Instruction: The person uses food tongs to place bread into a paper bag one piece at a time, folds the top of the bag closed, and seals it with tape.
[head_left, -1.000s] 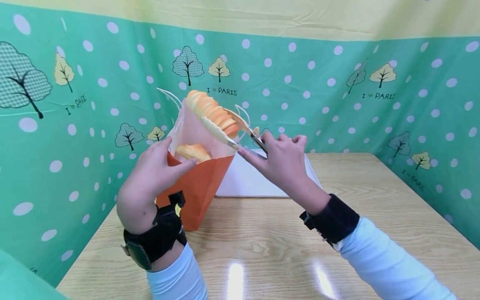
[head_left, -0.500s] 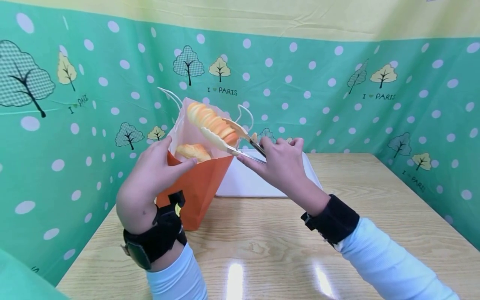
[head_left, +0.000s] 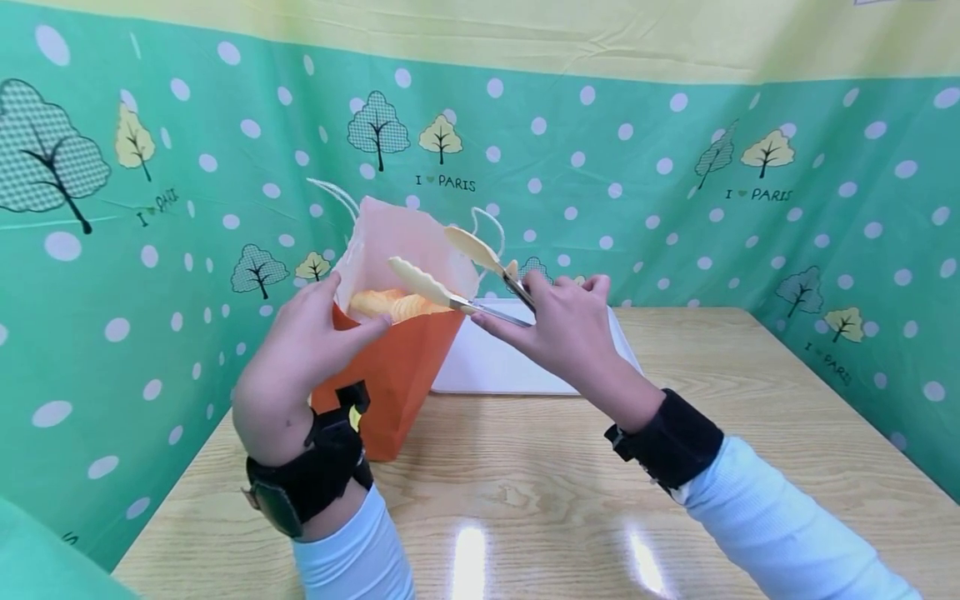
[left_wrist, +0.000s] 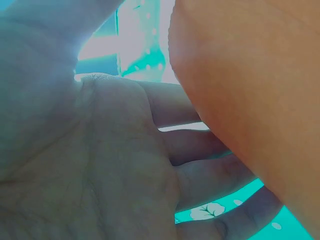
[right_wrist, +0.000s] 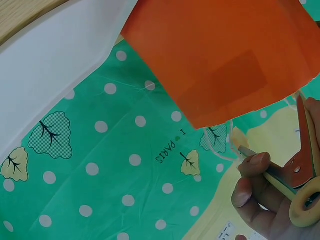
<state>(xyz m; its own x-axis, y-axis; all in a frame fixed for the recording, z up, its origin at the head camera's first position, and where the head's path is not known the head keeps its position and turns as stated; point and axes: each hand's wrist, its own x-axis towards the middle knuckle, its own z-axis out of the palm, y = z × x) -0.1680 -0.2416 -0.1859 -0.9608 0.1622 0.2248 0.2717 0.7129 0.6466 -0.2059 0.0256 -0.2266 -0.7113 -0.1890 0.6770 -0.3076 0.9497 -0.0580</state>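
An orange paper bag with a pale lining and white cord handles stands on the table, its mouth wide. My left hand holds the bag at its left rim, the thumb over the near edge. Long fingers lie behind the orange wall in the left wrist view. With my right hand I grip metal tongs with cream tips, spread apart over the bag's mouth with nothing between them. Inside the bag lie a ridged bread roll and a smoother bread piece, both partly hidden by the front wall.
Behind and right of the bag is a white tray on the wooden table. A green polka-dot curtain encloses the back and sides; the left one hangs close by the bag.
The ridged bread roll, earlier between the tong tips above the bag, has dropped inside. The tong tips have spread apart. My left hand stays in place on the bag.
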